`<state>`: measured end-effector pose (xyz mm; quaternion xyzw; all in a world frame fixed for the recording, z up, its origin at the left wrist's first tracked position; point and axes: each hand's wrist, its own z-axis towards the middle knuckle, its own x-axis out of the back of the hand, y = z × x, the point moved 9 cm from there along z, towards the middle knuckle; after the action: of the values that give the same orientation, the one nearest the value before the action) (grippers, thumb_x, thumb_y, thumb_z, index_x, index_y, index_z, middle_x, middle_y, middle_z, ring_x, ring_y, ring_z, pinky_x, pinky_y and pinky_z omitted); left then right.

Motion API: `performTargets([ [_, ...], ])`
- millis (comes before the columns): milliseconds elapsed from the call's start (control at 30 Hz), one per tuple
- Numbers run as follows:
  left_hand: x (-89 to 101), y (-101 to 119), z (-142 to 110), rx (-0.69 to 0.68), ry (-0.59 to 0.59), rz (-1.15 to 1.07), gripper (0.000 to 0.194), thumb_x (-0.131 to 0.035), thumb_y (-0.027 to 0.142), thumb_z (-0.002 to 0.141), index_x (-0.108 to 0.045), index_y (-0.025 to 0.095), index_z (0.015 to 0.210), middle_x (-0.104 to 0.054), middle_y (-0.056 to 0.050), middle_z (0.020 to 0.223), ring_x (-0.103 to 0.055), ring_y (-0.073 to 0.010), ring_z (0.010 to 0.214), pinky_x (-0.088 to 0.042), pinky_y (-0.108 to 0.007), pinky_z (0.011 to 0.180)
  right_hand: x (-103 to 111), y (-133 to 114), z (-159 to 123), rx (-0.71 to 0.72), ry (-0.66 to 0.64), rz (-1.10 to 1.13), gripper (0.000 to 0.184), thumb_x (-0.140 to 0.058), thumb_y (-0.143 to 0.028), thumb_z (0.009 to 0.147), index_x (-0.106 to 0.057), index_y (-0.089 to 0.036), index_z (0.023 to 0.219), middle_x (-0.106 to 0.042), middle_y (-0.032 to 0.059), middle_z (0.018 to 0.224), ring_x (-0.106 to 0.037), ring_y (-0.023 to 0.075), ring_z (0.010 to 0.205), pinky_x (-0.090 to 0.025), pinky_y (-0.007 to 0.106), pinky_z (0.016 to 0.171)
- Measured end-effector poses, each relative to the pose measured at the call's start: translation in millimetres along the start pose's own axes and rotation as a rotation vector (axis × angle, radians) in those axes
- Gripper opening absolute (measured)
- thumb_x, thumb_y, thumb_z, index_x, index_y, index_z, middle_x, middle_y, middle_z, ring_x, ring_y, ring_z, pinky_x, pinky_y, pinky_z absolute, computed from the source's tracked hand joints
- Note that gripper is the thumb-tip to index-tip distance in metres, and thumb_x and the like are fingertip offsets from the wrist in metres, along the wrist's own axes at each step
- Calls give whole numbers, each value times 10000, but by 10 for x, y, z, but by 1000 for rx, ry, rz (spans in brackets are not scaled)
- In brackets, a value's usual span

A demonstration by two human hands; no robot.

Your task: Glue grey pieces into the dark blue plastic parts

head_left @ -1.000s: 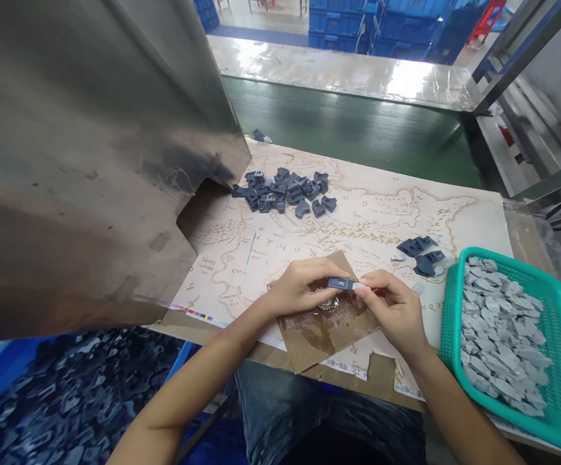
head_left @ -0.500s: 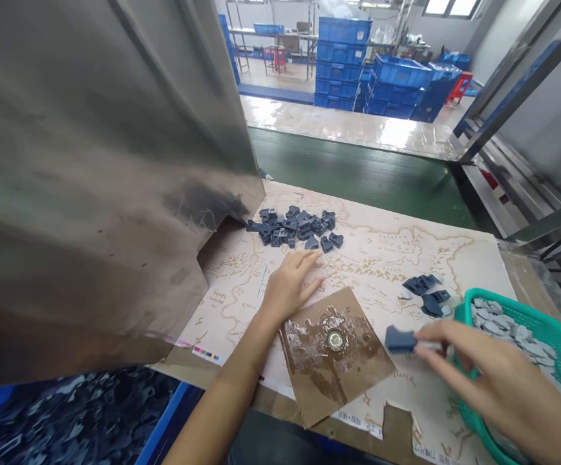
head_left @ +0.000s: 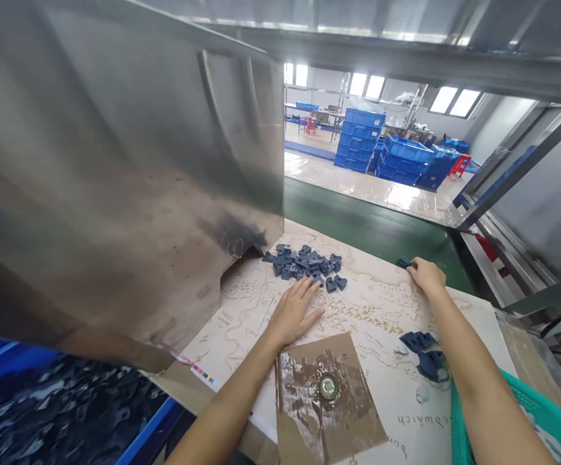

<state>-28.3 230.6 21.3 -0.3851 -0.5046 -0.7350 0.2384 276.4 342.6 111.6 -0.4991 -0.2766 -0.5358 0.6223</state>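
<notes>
A blue bin point(head_left: 150, 427) at the near left is full of dark bits point(head_left: 67, 413), and a big metal sheet point(head_left: 130, 181) stands over it. At the near right, a green basket point(head_left: 559, 413) holds some gray bits point(head_left: 549, 442), and the right arm hides a lot of it. Between the bin and the basket, a brown card point(head_left: 343, 429) lies flat on a paper map point(head_left: 372, 342). The card is wet and shiny, and a small round cap point(head_left: 328, 387) sits on it. Near the basket there are a few dark blue parts point(head_left: 428, 363), with a clear or pale bit point(head_left: 423, 394) just beside them. The left hand point(head_left: 294, 313) is past the card, palm down, with its fingers stretched out close together and its thumb poking out to the side. Its fingertips are at the near edge of a messy pile of dark blue pieces point(head_left: 304, 261), but I can't tell if they touch it. Farther off, the right hand point(head_left: 427, 274) reaches out and pinches one dark piece point(head_left: 403, 262), where the map meets a green belt point(head_left: 358, 216). I can't tell if that piece touches the belt. Way back are tall stacks of blue crates point(head_left: 359, 139), a red stool point(head_left: 461, 165) and bright windows point(head_left: 455, 101).
</notes>
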Motion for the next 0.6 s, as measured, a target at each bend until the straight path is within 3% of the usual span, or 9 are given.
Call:
performTargets([
  [100, 13, -43, 14, 18, 27, -42, 557, -413, 436, 906, -371, 172, 1395, -373, -132, 1475, -308, -263, 1384, -293, -469, 1117, 173, -65, -83, 48, -39, -48, 194, -540, -301, 764, -652, -194, 648, -700, 136, 767, -637, 292, 806, -429, 380, 663],
  [200, 3, -66, 30, 37, 33, -43, 562, -401, 422, 910, -351, 159, 1404, -386, -140, 1465, -334, -262, 1371, -315, -467, 1101, 519, -109, -408, 85, -42, -73, 257, -493, -354, 769, -693, -204, 827, -711, 119, 953, -638, 307, 879, -437, 387, 676],
  [300, -10, -39, 80, 34, 40, 14, 566, -429, 392, 899, -345, 164, 1410, -421, -140, 1443, -366, -285, 1345, -342, -494, 1066, 879, 2, -1009, 79, -37, -123, 308, -482, -463, 766, -682, -234, 814, -709, 83, 809, -640, 281, 724, -413, 350, 554],
  [367, 8, -5, 133, 23, 85, 57, 510, -465, 353, 881, -421, 199, 1365, -467, -128, 1411, -416, -303, 1299, -373, -506, 1025, 1020, 105, -1475, 102, -55, -150, 325, -465, -496, 776, -663, -242, 733, -680, 67, 678, -619, 252, 607, -390, 329, 485],
  [500, 59, 17, 200, 7, 195, 6, 318, -503, 238, 841, -618, 224, 1137, -625, -120, 1213, -540, -307, 1135, -431, -480, 948, 1028, 293, -2174, 171, -92, -103, 323, -469, -474, 791, -692, -241, 765, -717, 78, 786, -654, 261, 709, -489, 364, 580],
  [600, 61, -17, 176, -14, 192, -79, 256, -500, 198, 824, -650, 211, 1031, -680, -107, 1056, -590, -287, 1041, -453, -449, 925, 951, 420, -2339, 145, -75, -21, 332, -500, -477, 775, -713, -238, 865, -718, 89, 913, -650, 289, 863, -519, 420, 705],
])
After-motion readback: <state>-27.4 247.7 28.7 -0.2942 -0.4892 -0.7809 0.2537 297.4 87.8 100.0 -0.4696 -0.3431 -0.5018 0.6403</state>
